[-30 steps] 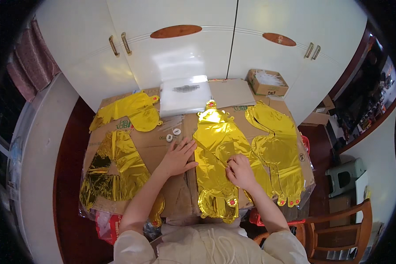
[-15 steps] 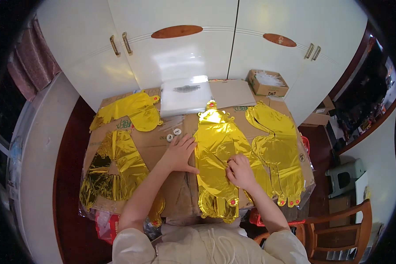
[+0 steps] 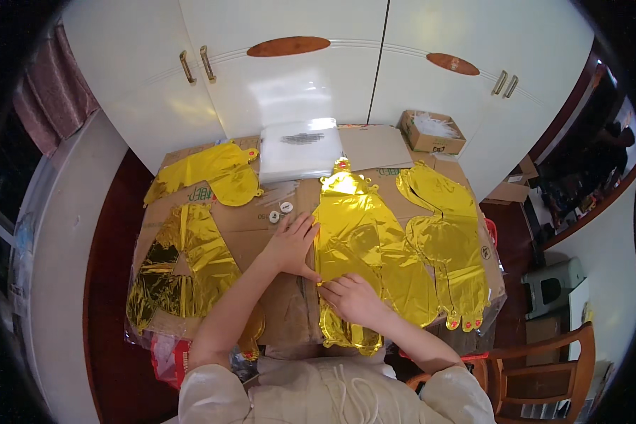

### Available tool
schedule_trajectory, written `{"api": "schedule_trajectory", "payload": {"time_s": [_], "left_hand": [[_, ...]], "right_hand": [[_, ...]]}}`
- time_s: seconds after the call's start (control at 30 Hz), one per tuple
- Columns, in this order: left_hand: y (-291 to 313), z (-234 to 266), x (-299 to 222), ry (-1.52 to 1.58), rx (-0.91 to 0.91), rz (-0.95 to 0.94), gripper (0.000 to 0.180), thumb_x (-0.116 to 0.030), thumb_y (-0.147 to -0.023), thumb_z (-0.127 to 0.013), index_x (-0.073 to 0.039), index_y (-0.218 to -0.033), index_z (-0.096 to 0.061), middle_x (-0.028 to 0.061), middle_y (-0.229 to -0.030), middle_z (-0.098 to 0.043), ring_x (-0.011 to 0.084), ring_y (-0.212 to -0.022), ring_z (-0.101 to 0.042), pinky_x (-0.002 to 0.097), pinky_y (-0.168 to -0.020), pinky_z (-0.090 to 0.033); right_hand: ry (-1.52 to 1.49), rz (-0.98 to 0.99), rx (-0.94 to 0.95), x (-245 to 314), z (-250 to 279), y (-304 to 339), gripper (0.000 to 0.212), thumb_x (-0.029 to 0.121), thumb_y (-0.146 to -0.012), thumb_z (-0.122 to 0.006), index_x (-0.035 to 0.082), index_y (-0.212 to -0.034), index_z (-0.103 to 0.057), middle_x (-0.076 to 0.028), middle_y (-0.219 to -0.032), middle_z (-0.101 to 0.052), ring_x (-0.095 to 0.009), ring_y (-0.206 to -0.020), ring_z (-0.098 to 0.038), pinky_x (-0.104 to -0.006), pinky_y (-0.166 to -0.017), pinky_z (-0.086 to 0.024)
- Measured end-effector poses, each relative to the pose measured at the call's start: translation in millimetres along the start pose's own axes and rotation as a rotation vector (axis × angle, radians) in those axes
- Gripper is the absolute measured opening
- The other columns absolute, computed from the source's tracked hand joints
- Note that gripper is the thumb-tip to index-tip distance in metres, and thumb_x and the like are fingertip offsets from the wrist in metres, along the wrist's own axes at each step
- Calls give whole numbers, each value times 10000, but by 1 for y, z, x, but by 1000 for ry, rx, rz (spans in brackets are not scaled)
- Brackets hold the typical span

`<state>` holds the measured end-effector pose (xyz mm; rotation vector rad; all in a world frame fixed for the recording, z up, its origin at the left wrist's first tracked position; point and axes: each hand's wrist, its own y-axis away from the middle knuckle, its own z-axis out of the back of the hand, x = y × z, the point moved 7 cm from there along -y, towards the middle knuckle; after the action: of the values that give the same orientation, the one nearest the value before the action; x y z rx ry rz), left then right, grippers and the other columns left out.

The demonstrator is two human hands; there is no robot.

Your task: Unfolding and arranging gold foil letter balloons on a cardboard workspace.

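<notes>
In the middle of the cardboard-covered table lies a stack of flat gold foil balloons (image 3: 353, 226), their tabs marked with small red dots. My left hand (image 3: 290, 247) rests flat along the stack's left edge, fingers spread, thumb reaching its lower left side. Close to that thumb, my right hand (image 3: 352, 298) has bent fingers pinching the foil at the same edge. More foil balloons (image 3: 449, 247) lie to the right. An A-shaped foil balloon (image 3: 191, 261) is at the left, with another gold foil balloon (image 3: 219, 173) behind it.
Clear plastic bags (image 3: 300, 152) are stacked at the back beside a cardboard sheet (image 3: 374, 148). A small carton (image 3: 433, 132) holds white strips. Two white round pieces (image 3: 280, 211) lie near my left fingers. White cabinets (image 3: 304, 85) stand behind; a wooden chair (image 3: 544, 374) is at the right.
My right hand has moved left and nearer me, from the stack's middle to its left edge by my left thumb. The left hand stays put. A dark figure now shows at far right.
</notes>
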<state>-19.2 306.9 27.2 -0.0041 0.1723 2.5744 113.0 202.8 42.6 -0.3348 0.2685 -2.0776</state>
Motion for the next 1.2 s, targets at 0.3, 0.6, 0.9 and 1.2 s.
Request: {"api": "schedule_trajectory", "payload": {"time_s": [0.3,0.6,0.9,1.2], "left_hand": [[0,-2,3,0,-3,1,1258,-818,-562,-652,-9,-1462,-307,191,-1533,-262,303,-1465,-141,533,-1169,-80],[-10,-3,11,-31,-79,41,1016,-746,-775,-528,19,-1421,-354,203,-1495,-321,311,-1448,-205,549,-1160,-132],[-22,-14,23,-99,-87,126,864,-662,-912,-381,1,-1462,-311,139,-1546,-279,266,-1467,-165,538,-1169,-124],[-23,4,24,-127,-471,146,649,-451,-894,-551,-30,-1378,-451,99,-1423,-464,232,-1388,-341,512,-1131,-220]], "right_hand": [[3,-1,69,1,-3,0,424,208,-754,-672,127,-1170,-657,12,-1028,-593,-159,-945,-540,-332,-955,-407],[-37,12,90,6,-4,0,407,208,-786,-607,92,-1173,-664,-42,-1152,-587,-206,-1116,-519,-420,-1039,-366],[-25,-5,200,5,-7,3,475,250,-815,-605,110,-1270,-610,-43,-1353,-538,-213,-1240,-497,-453,-1084,-329],[-60,-21,215,2,-11,7,499,274,-823,-621,132,-1299,-586,-30,-1372,-518,-214,-1245,-490,-469,-1076,-341]]}}
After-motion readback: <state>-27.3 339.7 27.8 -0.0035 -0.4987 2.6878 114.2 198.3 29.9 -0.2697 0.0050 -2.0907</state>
